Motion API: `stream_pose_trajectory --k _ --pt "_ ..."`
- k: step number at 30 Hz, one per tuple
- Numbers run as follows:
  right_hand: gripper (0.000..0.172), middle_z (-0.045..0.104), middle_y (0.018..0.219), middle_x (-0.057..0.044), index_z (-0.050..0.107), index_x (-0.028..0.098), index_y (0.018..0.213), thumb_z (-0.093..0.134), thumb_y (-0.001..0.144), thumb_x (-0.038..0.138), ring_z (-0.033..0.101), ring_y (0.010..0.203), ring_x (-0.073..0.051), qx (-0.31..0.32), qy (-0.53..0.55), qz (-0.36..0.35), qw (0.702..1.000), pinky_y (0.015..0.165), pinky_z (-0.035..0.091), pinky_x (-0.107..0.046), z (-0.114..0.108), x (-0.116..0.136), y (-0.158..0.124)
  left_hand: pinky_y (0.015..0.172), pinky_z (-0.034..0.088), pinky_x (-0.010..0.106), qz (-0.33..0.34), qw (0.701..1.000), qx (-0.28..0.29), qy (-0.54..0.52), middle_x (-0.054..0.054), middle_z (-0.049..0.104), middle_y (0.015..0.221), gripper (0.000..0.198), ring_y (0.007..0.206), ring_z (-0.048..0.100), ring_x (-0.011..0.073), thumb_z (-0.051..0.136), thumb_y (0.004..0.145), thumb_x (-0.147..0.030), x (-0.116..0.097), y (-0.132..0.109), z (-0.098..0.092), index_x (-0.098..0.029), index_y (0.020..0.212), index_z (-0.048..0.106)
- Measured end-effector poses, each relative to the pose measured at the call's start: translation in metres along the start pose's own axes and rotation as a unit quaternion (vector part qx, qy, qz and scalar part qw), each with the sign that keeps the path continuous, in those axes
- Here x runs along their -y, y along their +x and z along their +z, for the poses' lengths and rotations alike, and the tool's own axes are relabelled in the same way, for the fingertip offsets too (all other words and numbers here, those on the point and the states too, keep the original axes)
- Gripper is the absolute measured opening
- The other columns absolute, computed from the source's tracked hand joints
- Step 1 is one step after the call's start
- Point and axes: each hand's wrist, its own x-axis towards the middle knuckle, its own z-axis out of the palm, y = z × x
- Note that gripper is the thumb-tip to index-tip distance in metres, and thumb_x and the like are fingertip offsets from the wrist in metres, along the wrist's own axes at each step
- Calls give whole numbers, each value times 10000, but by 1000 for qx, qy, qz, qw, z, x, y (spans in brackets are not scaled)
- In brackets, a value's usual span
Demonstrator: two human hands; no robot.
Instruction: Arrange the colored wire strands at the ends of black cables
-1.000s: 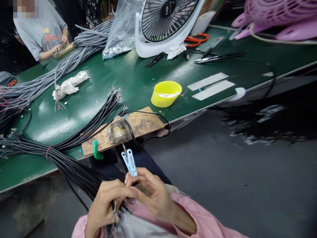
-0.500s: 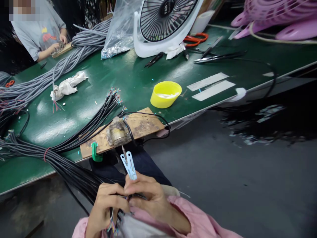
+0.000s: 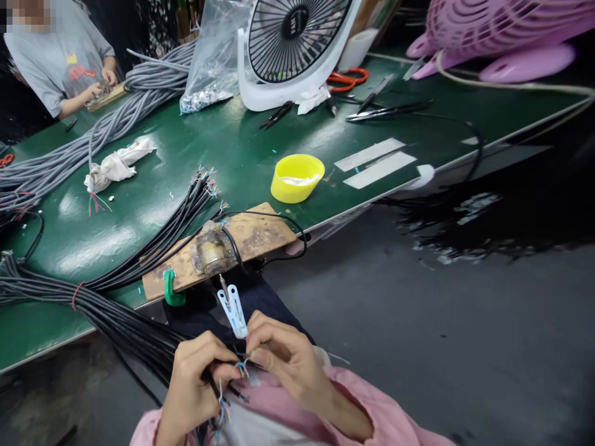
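Below the green bench [image 3: 223, 148], over the lap, black cables [image 3: 153, 344] are clenched in the left hand [image 3: 195, 387]. Their coloured strands [image 3: 242, 368] are pinched by the right hand [image 3: 286, 359], probably kept close for sight. A pale blue tool [image 3: 232, 310], also gripped there, points up-left toward the wooden board [image 3: 255, 232].

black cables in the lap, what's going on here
A person in pink sleeves sits at the green table. The left hand grips a black cable, its coloured wires fanned out. The right hand holds a pale blue tool and its fingers pinch those wires. A tied cable bundle runs from the table to the lap. Farther off, another person handles grey cables.
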Motion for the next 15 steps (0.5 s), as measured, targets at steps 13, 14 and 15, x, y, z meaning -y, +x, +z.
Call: stream_pose_trajectory --k 13,14,15 --pt "181 634 775 -48 602 185 862 456 966 210 577 756 -162 110 -153 -58 980 737 488 -298 -10 19 -1 475 353 190 8 998 -53 20 -7 540 566 337 502 503 91 514 933 -397 -6 0 10 -168 687 539" --pt "180 631 777 -46 587 187 857 443 963 196 577 754 -163 109 -172 -63 977 748 487 -301 -10 19 0 476 350 189 8 998 -54 24 -11 535 567 334 503 499 89 515 933 -396 -6 1 10 -168 689 533" --pt "180 627 775 -45 574 188 849 431 958 182 576 749 -165 99 -192 -67 974 744 487 -300 -10 18 1 477 347 190 9 998 -55 25 -12 535 571 330 505 497 88 515 933 -393 -5 1 10 -168 692 530"
